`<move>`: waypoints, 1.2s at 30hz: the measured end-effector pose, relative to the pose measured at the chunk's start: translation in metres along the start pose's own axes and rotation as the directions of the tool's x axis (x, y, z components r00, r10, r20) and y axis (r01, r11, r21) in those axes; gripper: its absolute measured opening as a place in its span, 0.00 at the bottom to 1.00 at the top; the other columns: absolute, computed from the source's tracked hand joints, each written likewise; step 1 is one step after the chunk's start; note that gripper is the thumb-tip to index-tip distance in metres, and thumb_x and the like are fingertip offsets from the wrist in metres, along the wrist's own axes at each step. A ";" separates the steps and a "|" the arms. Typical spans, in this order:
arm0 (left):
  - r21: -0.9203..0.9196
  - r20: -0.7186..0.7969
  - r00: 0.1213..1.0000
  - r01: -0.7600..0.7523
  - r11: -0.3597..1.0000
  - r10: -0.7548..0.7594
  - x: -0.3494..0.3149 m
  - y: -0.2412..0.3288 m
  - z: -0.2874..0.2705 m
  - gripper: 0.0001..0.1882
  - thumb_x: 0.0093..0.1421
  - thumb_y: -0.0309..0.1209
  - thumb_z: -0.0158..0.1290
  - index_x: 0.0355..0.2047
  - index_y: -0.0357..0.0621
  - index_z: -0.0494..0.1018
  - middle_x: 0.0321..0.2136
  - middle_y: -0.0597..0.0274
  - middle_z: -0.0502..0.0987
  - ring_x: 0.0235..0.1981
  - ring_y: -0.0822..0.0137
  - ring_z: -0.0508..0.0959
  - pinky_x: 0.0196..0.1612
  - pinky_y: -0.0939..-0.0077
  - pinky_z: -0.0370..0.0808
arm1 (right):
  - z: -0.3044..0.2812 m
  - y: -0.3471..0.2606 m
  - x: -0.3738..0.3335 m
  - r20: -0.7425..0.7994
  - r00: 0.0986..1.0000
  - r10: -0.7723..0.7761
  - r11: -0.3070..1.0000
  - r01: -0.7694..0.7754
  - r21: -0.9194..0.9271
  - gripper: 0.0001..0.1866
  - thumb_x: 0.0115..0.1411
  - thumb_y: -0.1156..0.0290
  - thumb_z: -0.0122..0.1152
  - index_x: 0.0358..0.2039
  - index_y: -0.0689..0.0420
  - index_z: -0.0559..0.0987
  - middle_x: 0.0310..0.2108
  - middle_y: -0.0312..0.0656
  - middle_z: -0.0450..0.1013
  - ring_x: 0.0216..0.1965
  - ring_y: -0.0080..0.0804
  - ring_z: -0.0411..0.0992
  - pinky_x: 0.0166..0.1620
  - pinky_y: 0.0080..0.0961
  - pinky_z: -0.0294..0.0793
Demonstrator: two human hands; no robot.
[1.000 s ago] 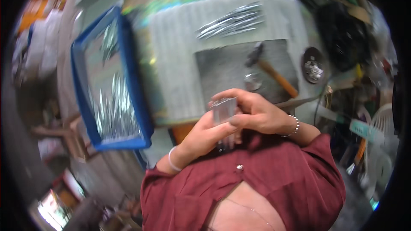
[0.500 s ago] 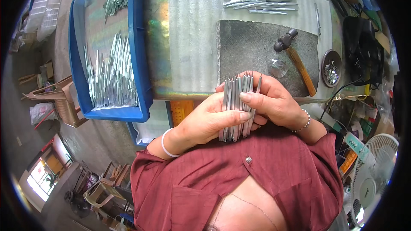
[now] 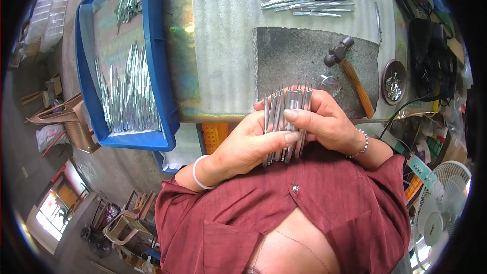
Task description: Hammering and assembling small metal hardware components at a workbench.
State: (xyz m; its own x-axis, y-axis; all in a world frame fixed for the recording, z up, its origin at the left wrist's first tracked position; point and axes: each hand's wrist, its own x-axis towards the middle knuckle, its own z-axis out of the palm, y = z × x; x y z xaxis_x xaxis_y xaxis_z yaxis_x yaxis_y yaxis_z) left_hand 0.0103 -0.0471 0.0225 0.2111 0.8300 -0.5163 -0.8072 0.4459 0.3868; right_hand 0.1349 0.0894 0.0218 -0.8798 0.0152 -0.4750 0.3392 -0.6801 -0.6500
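Observation:
A bundle of slim silver metal pieces with narrow tips (image 3: 276, 116) stands upright between my hands, close to my chest. My left hand (image 3: 246, 142) wraps it from the left, the thumb lying across its front. From the right, my right hand (image 3: 329, 124) closes round it, with the thumb pressed on the front near the upper half. The fingers behind the bundle are mostly hidden. Just beyond my hands lies a dark grey slab (image 3: 284, 53). On it rest a hammer (image 3: 359, 89) with a wooden handle and a small clear round object (image 3: 331, 85).
A blue tray (image 3: 158, 61) at left holds two heaps of similar metal pieces (image 3: 131, 99). More pieces (image 3: 309, 2) lie on a white foam sheet (image 3: 223, 45). Right of the slab is a round dish (image 3: 393, 63) of small shiny bits. A fan (image 3: 441, 198) stands at lower right.
The metal pieces have shifted a little within my grip, their tips spread differently. Both hands keep nearly the same hold. The tray appears slightly further left and lower.

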 end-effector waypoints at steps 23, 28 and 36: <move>-0.186 -0.007 1.000 0.010 0.983 -0.012 0.009 0.012 0.008 0.10 0.63 0.30 0.49 0.42 0.38 0.70 0.33 0.68 0.73 0.35 0.75 0.73 0.39 0.79 0.71 | -0.013 -0.009 0.000 -0.042 0.998 -0.055 0.998 0.055 -0.016 0.17 0.63 0.68 0.50 0.48 0.65 0.72 0.48 0.47 0.71 0.50 0.30 0.69 0.54 0.29 0.66; -0.070 0.029 0.994 -0.100 0.992 0.103 0.017 0.007 0.010 0.10 0.63 0.32 0.50 0.38 0.38 0.71 0.31 0.70 0.72 0.33 0.78 0.70 0.37 0.81 0.69 | -0.013 -0.012 -0.004 -0.048 0.996 -0.074 0.992 0.068 -0.110 0.16 0.63 0.68 0.50 0.47 0.65 0.73 0.48 0.46 0.71 0.50 0.30 0.69 0.54 0.29 0.66; -0.113 -0.030 0.999 0.018 0.993 -0.021 0.016 0.008 0.016 0.08 0.63 0.30 0.50 0.38 0.38 0.71 0.32 0.70 0.71 0.34 0.79 0.70 0.38 0.82 0.68 | -0.013 -0.005 -0.012 -0.061 0.988 -0.143 0.989 0.145 0.028 0.10 0.66 0.69 0.47 0.40 0.61 0.74 0.33 0.29 0.71 0.36 0.12 0.66 0.40 0.15 0.68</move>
State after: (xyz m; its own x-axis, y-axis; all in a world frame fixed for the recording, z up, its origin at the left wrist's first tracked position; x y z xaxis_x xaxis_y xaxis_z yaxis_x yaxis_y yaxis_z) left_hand 0.0160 -0.0249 0.0297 0.2116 0.8100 -0.5469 -0.8605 0.4198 0.2888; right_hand 0.1482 0.1023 0.0230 -0.8974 0.1573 -0.4122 0.1984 -0.6906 -0.6955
